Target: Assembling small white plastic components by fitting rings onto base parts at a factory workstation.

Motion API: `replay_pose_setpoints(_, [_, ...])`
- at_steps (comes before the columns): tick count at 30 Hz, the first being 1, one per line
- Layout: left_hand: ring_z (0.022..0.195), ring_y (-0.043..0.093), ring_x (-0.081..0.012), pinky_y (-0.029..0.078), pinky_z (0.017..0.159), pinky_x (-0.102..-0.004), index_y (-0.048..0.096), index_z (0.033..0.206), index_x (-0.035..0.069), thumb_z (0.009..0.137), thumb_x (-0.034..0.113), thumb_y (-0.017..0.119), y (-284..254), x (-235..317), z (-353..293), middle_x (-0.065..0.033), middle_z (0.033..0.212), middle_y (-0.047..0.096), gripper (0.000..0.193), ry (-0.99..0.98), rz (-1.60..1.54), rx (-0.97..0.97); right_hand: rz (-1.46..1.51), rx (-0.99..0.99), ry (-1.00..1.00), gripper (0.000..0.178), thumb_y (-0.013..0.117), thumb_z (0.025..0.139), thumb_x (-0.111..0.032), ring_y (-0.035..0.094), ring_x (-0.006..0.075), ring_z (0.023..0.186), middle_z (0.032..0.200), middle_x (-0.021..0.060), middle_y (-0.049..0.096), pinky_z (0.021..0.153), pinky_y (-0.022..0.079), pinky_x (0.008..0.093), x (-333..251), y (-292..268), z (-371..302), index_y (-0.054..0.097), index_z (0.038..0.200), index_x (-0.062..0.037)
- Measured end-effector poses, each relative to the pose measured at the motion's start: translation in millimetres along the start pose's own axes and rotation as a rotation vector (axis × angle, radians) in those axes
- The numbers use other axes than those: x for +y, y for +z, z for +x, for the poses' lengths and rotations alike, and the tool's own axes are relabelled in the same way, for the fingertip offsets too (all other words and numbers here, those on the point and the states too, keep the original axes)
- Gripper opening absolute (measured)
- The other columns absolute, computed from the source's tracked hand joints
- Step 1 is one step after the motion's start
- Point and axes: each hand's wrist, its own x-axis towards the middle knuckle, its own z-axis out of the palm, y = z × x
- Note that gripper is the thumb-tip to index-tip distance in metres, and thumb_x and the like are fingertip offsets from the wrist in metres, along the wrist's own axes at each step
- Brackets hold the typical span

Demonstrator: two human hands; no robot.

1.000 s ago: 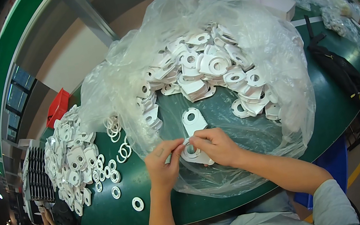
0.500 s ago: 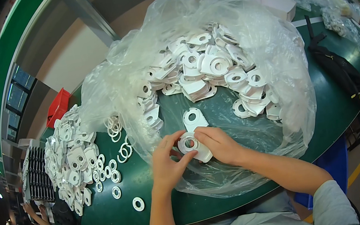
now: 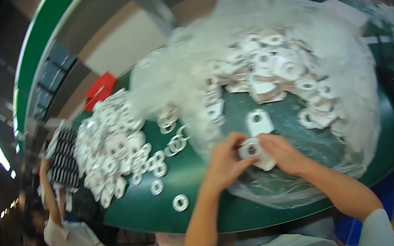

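over the near part of the clear plastic bag (image 3: 357,108), i observe the white plate (image 3: 267,161) held between both hands. the left hand (image 3: 223,164) has its fingers clamped on the plate's round end; the right hand (image 3: 284,154) has its fingers clamped on its right edge. a second plate (image 3: 261,126) lies just beyond. far left, a white heap (image 3: 109,152) rests on the green surface (image 3: 137,217).

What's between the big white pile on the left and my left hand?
In the head view, loose white rings lie on the green table, then comes the edge of the see-through plastic bag, near your left hand.
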Motion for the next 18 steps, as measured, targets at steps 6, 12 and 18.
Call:
replay_pose_setpoints(6, [0.066,0.060,-0.0120,0.047,0.060,-0.0263,0.057,0.085,0.000,0.080,0.014,0.068,-18.0,16.8,-20.4,-0.0086,0.070,0.061,0.019,0.010,0.202,0.173,-0.034,-0.066,0.063,0.031,0.036,0.098,-0.024,0.051,0.0085,0.076,0.085,0.0038,0.058,0.059,0.039,0.0223,-12.1,11.7,-11.6,0.055,0.107,-0.0017])
replay_pose_setpoints(12, [0.053,0.055,-0.0092,0.045,0.041,-0.0223,0.064,0.085,0.000,0.086,0.017,0.062,-183.0,-23.0,-88.5,-0.0071,0.071,0.064,0.018,-0.335,0.121,0.880,0.003,-0.063,0.047,0.040,0.033,0.099,-0.029,0.058,0.0136,0.081,0.092,0.0106,0.063,0.054,0.042,0.0220,-9.7,8.3,-7.7,0.057,0.105,0.0026])
replay_pose_setpoints(18, [0.086,0.061,-0.0192,0.055,0.071,-0.0310,0.052,0.112,-0.006,0.082,0.012,0.067,-386.4,-86.4,-108.7,-0.0148,0.107,0.060,0.038,-0.168,0.144,1.086,0.025,-0.064,0.104,0.032,0.037,0.096,-0.020,0.054,0.0085,0.070,0.085,0.0060,0.062,0.053,0.039,0.0204,-9.1,13.1,-6.8,0.061,0.097,0.0018])
